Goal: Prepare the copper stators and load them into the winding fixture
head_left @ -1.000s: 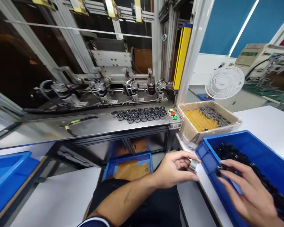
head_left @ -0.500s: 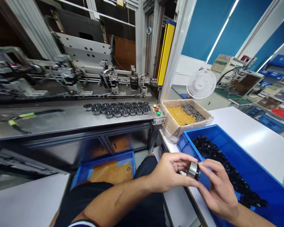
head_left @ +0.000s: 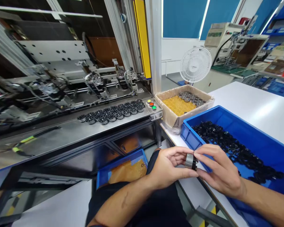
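My left hand (head_left: 171, 165) is pinching a metal ring (head_left: 189, 160) lower right of centre, my right hand (head_left: 219, 168) gripping its black part (head_left: 194, 163). A white table (head_left: 251, 105) is spreading at right, a fan (head_left: 196, 64) standing upper right; my forearms (head_left: 129, 198) are slanting toward each other.

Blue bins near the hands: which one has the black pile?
The upper bin beside the right hand, on the white table; the lower bin shows brownish sheeting.

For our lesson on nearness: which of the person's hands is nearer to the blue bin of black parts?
Right. The right hand overlaps the near side of the blue bin in view; the left hand is farther off, to its left.
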`<state>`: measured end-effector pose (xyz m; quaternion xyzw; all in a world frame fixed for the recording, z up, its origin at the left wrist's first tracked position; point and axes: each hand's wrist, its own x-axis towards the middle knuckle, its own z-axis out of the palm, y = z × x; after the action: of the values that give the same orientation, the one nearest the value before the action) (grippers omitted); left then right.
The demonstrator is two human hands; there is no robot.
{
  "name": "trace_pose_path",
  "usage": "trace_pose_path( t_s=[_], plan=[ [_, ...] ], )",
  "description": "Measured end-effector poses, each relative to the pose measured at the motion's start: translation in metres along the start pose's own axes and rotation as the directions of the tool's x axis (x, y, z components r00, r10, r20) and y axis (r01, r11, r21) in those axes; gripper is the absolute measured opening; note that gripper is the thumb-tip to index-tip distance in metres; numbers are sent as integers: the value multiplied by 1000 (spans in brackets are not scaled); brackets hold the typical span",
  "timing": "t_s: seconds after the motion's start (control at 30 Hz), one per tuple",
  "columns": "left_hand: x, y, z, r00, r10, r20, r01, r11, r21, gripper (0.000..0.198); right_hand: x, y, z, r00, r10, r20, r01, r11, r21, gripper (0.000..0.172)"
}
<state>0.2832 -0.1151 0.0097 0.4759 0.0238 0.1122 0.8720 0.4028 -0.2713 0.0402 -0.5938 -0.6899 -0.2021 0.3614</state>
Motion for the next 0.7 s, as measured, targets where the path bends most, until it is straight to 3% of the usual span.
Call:
trace_pose_path(
  t_s=[0.43,0.7],
  plan=[
    [3,2,-1,1000,-10,-12,10,1000,-21,54,0,6,2,1000,-2,7,2,999,47,48],
    [2,-2,-2,997,-73,-31,74,997,35,57,-3,4,7,994,-108,1,108,989,-101,33]
  ],
)
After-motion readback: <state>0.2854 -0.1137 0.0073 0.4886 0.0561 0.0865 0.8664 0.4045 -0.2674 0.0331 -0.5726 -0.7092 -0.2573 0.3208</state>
